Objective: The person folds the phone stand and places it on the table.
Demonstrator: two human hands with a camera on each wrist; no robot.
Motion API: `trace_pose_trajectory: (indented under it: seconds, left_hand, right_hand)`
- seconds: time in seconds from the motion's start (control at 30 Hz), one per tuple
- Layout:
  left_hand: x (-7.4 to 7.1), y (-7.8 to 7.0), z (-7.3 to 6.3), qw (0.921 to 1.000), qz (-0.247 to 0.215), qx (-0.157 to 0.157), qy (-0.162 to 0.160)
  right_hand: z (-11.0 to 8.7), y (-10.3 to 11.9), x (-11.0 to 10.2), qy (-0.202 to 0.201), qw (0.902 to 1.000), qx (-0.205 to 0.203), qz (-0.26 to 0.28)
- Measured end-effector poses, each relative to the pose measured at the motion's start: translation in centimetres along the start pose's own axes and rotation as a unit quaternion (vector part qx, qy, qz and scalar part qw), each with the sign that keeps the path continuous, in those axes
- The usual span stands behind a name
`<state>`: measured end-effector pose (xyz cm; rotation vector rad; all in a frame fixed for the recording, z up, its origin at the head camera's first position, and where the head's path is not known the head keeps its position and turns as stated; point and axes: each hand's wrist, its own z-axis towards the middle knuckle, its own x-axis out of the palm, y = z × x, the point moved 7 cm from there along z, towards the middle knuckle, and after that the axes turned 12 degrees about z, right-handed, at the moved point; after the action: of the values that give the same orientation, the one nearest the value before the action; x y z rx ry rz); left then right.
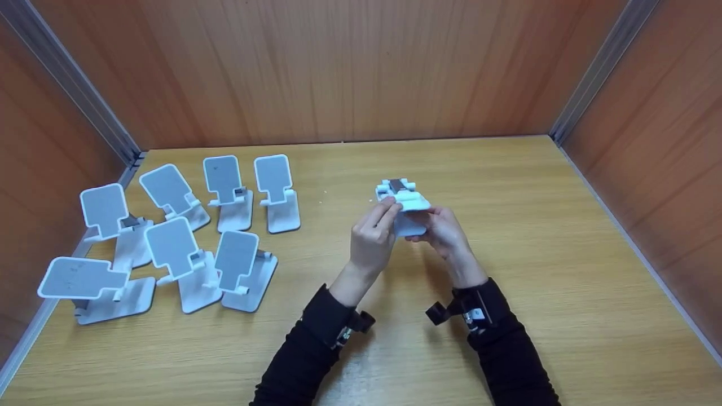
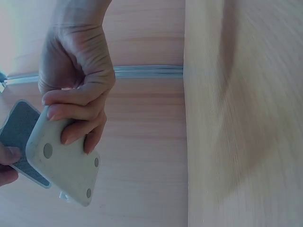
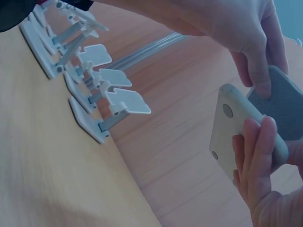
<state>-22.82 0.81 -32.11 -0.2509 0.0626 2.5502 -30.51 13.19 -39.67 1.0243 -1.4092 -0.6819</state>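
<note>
A white phone stand [image 1: 414,202] with a grey-padded plate is held up above the table between both hands. My left hand [image 1: 372,239] pinches its plate; in the right wrist view that left hand [image 3: 241,38] comes from the top with a finger against the grey plate [image 3: 279,106]. My right hand [image 1: 445,234] grips the base. In the left wrist view the right hand's [image 2: 80,71] fingers curl over the base's white underside [image 2: 66,161], which has round grey feet. Plate and base are tilted close together there.
Several like phone stands, such as one at the back [image 1: 273,180] and one at the front left [image 1: 84,279], stand unfolded on the table's left side. Wooden panels [image 1: 344,67] with metal edging wall the wooden table [image 1: 564,270] at the back and both sides.
</note>
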Motion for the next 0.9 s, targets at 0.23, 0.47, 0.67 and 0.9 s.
trace_pose_trajectory:
  seconds: [0.23,0.47,0.67,0.9]
  left_hand:
    - [-1.0,-0.5,-0.4,0.9995,-0.020,-0.004,-0.024]
    - [-1.5,0.1,-0.4,0.9985,-0.041,-0.027,-0.023]
    - [-1.4,0.8,-0.5,0.9966,-0.064,-0.051,-0.012]
    - [-1.3,1.1,-0.4,0.9937,-0.086,-0.073,0.002]
  right_hand:
    - [-0.7,0.8,0.5,0.009,0.9998,-0.016,-0.003]
    - [-1.3,1.0,1.5,0.077,0.9963,-0.003,-0.037]
    - [-2.1,1.4,2.2,0.184,0.9798,0.048,-0.061]
    - [-2.5,2.3,2.4,0.220,0.9740,0.047,-0.019]
